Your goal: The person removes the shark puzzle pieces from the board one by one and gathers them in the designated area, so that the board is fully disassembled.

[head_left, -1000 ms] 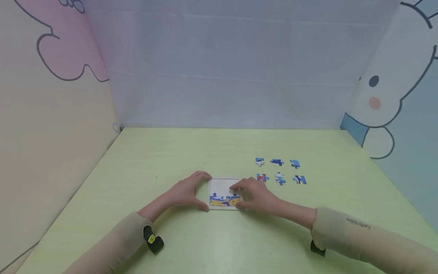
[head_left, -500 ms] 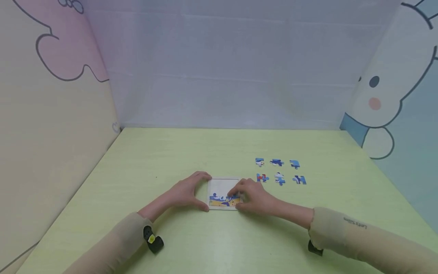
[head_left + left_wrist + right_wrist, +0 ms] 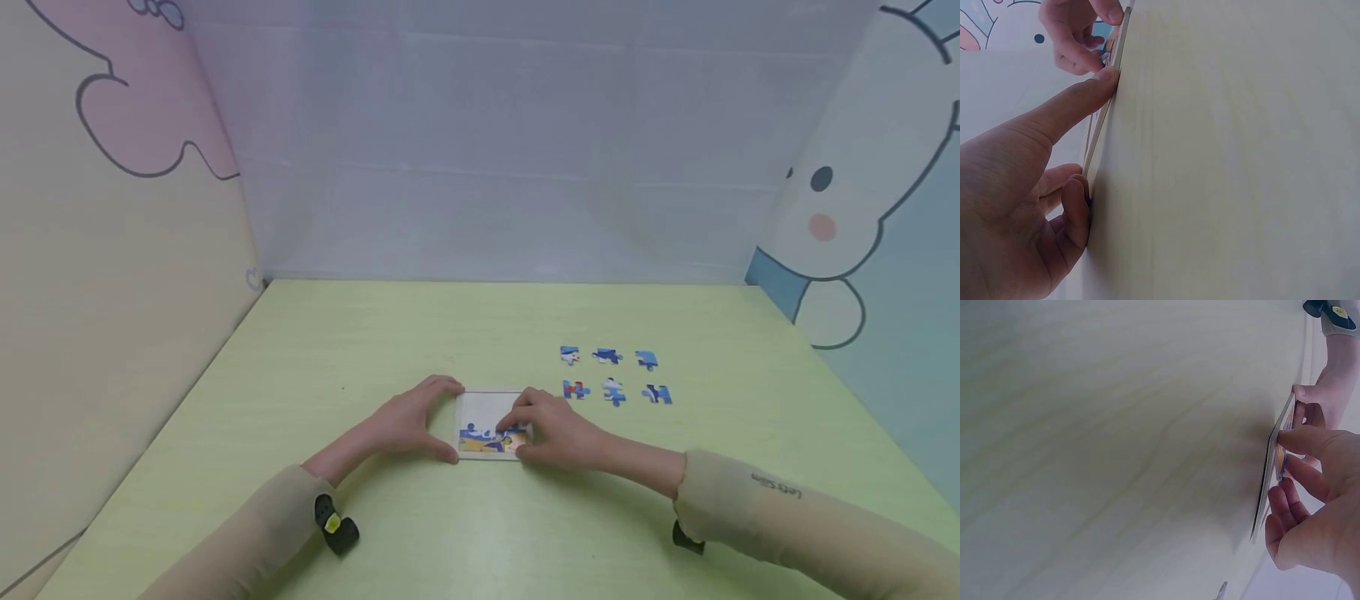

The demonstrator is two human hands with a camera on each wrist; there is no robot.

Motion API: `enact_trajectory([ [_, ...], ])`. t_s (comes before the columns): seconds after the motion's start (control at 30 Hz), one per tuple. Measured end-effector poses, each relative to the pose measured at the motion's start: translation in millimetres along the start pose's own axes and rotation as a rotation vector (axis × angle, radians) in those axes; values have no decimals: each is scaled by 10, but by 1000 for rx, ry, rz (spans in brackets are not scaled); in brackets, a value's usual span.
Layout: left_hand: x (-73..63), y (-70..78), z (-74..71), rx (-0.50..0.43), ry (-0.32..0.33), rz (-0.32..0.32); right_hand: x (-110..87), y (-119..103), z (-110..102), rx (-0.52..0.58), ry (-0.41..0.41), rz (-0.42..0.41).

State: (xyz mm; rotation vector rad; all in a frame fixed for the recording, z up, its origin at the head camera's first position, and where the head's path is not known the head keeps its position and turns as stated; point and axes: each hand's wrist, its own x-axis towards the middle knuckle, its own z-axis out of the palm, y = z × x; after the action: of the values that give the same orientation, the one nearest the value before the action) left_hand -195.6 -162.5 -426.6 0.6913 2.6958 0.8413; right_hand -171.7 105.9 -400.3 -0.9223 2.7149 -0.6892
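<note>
A shallow white puzzle tray (image 3: 487,408) lies on the table, its lower strip filled with blue and yellow jigsaw pieces (image 3: 472,442). The rest of its bottom shows bare white. My left hand (image 3: 405,419) grips the tray's left side, thumb at the near corner and fingertips at the far one. At the tray's lower right, my right hand (image 3: 558,432) pinches a jigsaw piece with thumb and index finger, hiding part of it. In the right wrist view, the thumb and fingers of the right hand (image 3: 1319,494) bend over the tray (image 3: 1265,481).
Several loose jigsaw pieces (image 3: 612,390) lie in two rows right of and beyond the tray. A pale green table (image 3: 360,333) spreads around, with a plain back wall (image 3: 510,167) and cartoon-printed panels at both sides.
My right hand's index finger has come down and slightly left onto the piece at the tray's lower right. The left hand and the tray have stayed put.
</note>
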Motion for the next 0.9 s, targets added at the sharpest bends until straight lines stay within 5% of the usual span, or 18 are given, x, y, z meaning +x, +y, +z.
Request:
enact_trajectory([
  [0.5, -16, 8, -10, 6, -1, -1, 72, 36, -76, -16, -114, -44],
  [0.9, -27, 35, -27, 8, -2, -1, -5, 36, -72, 14, -18, -76],
])
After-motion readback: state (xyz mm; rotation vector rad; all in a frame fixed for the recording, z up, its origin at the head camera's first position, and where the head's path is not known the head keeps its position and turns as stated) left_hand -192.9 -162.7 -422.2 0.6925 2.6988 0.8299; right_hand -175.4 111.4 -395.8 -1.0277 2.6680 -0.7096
